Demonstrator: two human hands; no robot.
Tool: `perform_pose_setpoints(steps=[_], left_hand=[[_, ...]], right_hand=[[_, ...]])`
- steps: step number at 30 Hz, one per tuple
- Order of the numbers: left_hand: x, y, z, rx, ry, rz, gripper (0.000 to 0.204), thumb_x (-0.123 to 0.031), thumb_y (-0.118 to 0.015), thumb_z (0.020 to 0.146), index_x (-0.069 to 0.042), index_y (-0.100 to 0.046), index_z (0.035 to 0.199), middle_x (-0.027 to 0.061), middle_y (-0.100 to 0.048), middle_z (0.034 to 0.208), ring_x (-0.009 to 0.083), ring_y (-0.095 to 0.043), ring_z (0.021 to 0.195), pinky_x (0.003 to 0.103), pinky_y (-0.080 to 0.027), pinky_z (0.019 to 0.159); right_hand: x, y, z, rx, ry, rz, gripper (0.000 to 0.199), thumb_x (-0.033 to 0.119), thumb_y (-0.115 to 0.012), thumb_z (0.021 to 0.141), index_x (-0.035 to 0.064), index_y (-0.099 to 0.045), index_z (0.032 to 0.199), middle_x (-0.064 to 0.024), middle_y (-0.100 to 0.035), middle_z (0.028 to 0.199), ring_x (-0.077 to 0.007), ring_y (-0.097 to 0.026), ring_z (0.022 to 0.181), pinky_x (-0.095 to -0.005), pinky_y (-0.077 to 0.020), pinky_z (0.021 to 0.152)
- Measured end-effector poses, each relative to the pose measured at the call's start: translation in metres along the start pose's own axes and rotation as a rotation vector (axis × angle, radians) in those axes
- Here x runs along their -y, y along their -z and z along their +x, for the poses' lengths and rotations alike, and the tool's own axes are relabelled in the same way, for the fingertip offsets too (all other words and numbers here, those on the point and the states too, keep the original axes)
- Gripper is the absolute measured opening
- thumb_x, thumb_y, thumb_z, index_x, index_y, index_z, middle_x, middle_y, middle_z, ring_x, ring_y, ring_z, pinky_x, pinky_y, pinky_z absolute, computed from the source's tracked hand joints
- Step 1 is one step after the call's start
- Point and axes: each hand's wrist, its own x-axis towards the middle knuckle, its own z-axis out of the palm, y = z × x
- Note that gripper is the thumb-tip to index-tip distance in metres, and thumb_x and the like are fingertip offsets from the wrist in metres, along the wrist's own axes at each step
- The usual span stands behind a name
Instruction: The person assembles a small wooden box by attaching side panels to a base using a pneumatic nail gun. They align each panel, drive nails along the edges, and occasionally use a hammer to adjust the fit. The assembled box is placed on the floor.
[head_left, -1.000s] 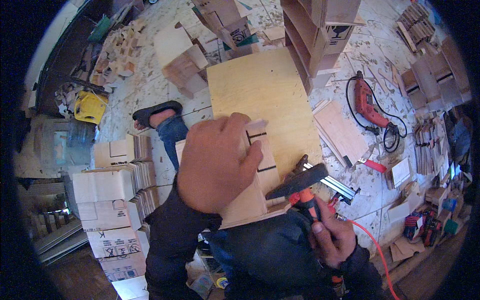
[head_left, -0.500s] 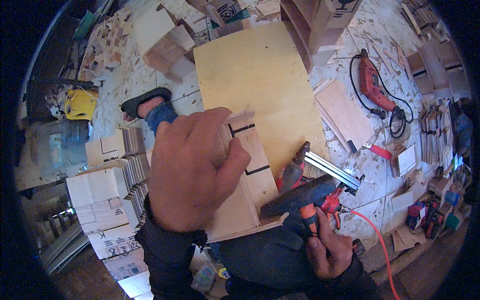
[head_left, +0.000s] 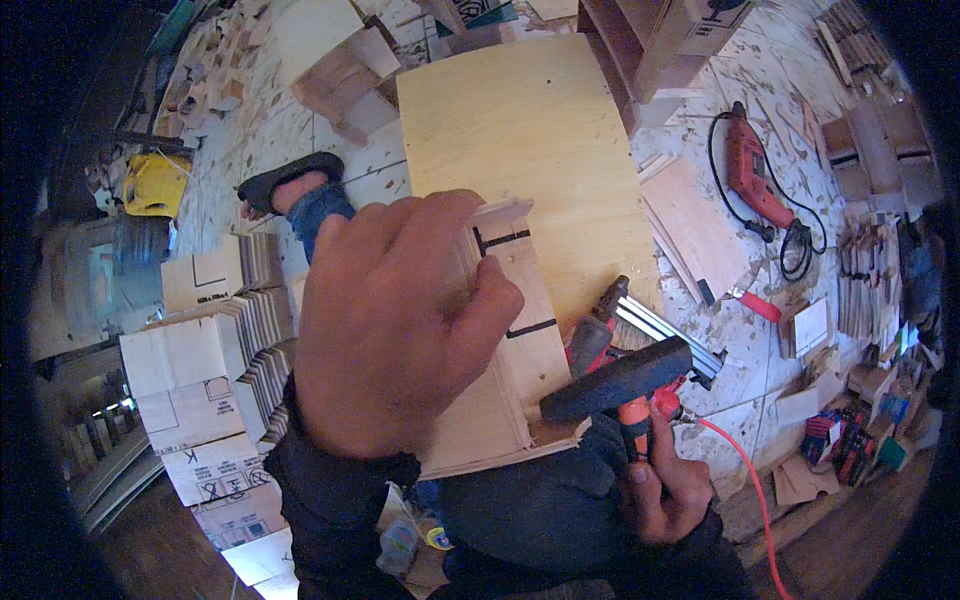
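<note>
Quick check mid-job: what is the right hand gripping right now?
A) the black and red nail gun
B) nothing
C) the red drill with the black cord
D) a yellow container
A: the right hand is closed on the handle of the black and red nail gun, beside the plywood piece that the left hand presses.

A pale, paint-flecked floor (head_left: 740,330) was seen beneath everything. A large plywood panel (head_left: 530,140) was laid flat on it near the middle. To the right, a red electric drill (head_left: 752,175) with its coiled black cord was left beside a thin wooden board (head_left: 695,225). Stacks of cut plywood pieces (head_left: 215,340) were piled at the left, and a yellow object (head_left: 155,185) was set further back.
</note>
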Motion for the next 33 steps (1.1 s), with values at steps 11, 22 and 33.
perform_pose_setpoints(steps=[11, 22, 33], left_hand=[[-0.002, -0.001, 0.002, 0.024, 0.015, -0.021, 0.035, -0.018, -0.071, 0.07, -0.006, -0.065, 0.102, 0.0141, -0.068, 0.094, 0.0333, -0.066, 0.084, 0.042, -0.049, 0.075], [-0.008, -0.001, 0.005, 0.044, 0.072, -0.026, 0.034, -0.016, -0.07, 0.07, -0.006, -0.065, 0.102, 0.0149, -0.068, 0.091, 0.034, -0.065, 0.084, 0.04, -0.05, 0.075], [-0.005, -0.006, 0.008, -0.038, -0.059, -0.075, 0.028, -0.019, -0.064, 0.072, -0.002, -0.059, 0.094, 0.0145, -0.063, 0.075, 0.0329, -0.06, 0.073, 0.045, -0.039, 0.064]], right_hand=[[-0.007, -0.01, -0.009, -0.046, 0.02, 0.009, 0.052, 0.007, -0.058, 0.085, -0.0101, -0.045, 0.132, -0.0187, -0.068, 0.083, -0.0297, -0.066, 0.058, -0.036, -0.0513, 0.056], [0.0, -0.008, -0.014, 0.017, -0.042, -0.038, 0.055, 0.01, -0.056, 0.087, -0.0074, -0.039, 0.136, -0.0189, -0.067, 0.084, -0.0312, -0.065, 0.057, -0.0359, -0.0514, 0.055], [-0.009, 0.0, 0.002, -0.028, 0.078, 0.028, 0.049, 0.007, -0.054, 0.089, -0.0068, -0.043, 0.134, -0.0176, -0.068, 0.079, -0.0296, -0.067, 0.061, -0.0344, -0.0522, 0.058]])
